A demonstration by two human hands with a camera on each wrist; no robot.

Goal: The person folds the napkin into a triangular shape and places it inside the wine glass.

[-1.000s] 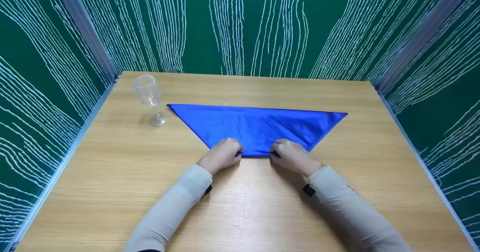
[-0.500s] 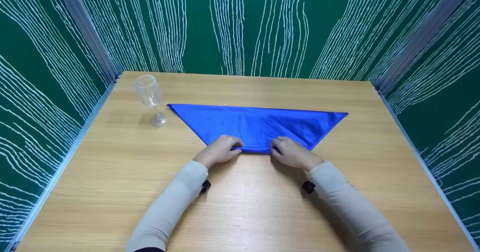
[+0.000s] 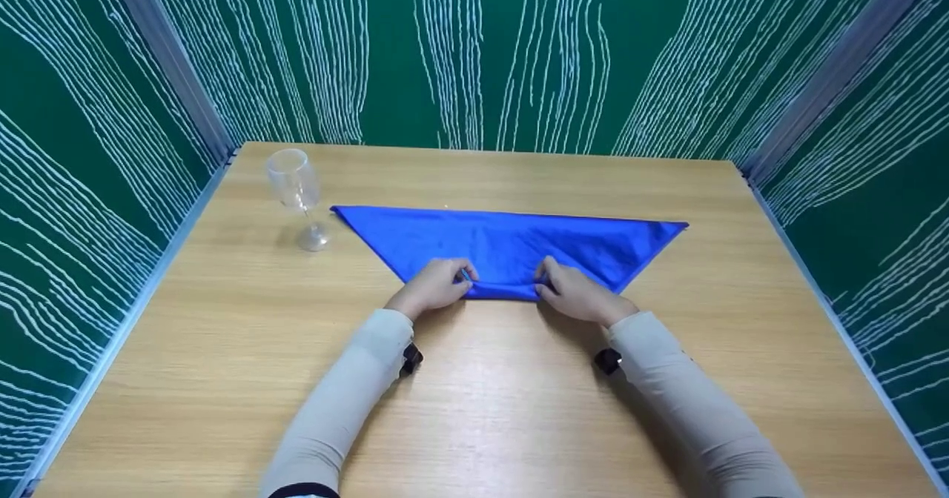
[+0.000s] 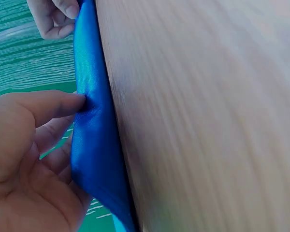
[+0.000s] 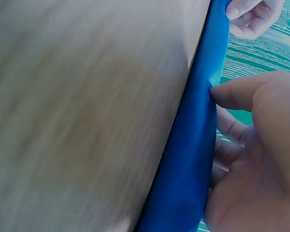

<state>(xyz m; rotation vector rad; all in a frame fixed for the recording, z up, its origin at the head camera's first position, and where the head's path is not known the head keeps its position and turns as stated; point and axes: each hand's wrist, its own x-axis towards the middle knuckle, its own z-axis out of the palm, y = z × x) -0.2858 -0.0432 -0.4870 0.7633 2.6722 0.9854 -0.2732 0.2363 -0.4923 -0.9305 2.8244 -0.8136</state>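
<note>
A blue cloth [image 3: 504, 242] lies on the table in a trapezoid, its long side at the back and its short side toward me. The near edge is turned up into a narrow rolled band. My left hand [image 3: 434, 284] pinches this band near its left end, thumb on the near face and fingers behind it, as the left wrist view shows. Farther right, my right hand [image 3: 578, 293] pinches the same band in a like way; its thumb [image 5: 232, 92] presses the blue fabric in the right wrist view. Part of the fingertips is hidden behind the fold.
A clear wine glass [image 3: 294, 183] stands upright at the back left, close to the cloth's left corner. The wooden table [image 3: 474, 409] is bounded at the back and sides by green walls [image 3: 511, 53] with white wavy lines.
Both hands have shifted slightly away from me, and the near edge of the cloth has been rolled a little farther back. The wine glass has stayed put.
</note>
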